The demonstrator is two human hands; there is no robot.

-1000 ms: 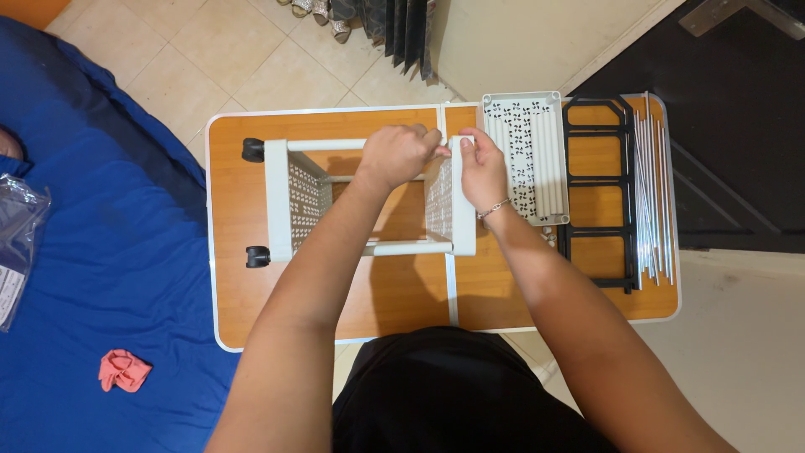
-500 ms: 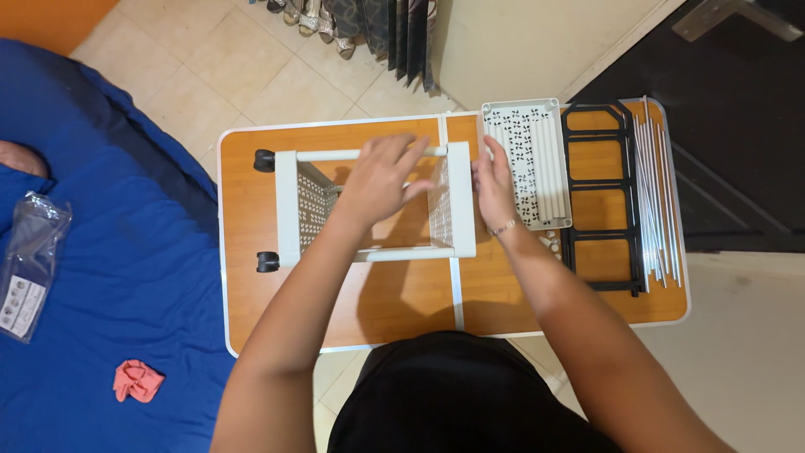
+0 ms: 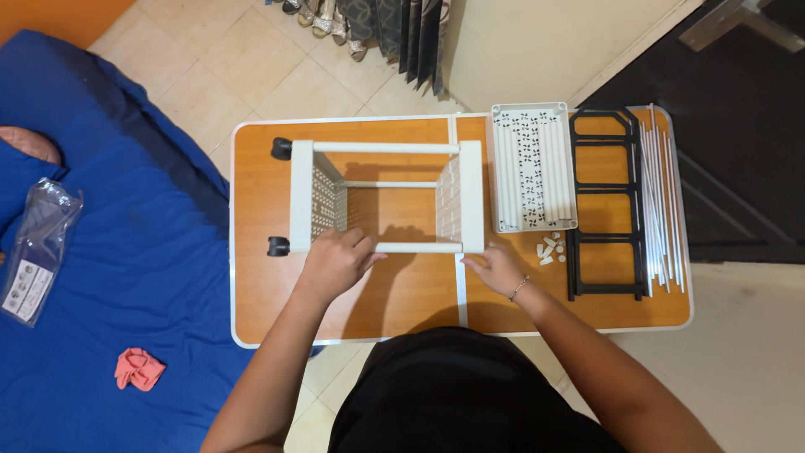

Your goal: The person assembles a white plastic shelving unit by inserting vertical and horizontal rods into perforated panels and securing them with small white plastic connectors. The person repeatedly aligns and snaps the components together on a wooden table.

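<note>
Blue mattress (image 3: 109, 252) covers the floor at left; a clear plastic bag (image 3: 38, 247) and a small pink cloth (image 3: 138, 369) lie on it.

Orange folding table (image 3: 402, 310) stands centre, white-edged.

White rack frame (image 3: 386, 197) lies on its side on the left half of the table: two perforated shelves joined by white tubes, two black wheels (image 3: 280, 197) at its left end.

Right of it, touching or just beside: a spare white shelf (image 3: 532, 168), flat. Further right, a black frame (image 3: 608, 210), then a bundle of white rods (image 3: 662, 201) at the table's right edge. Small white connectors (image 3: 549, 248) lie near the shelf's near corner.

Left hand (image 3: 335, 262): fingers curled onto the near tube by the left shelf; whether they close fully around it cannot be told.

Right hand (image 3: 496, 270): fingers loosely together, tips at the frame's near right corner.
</note>
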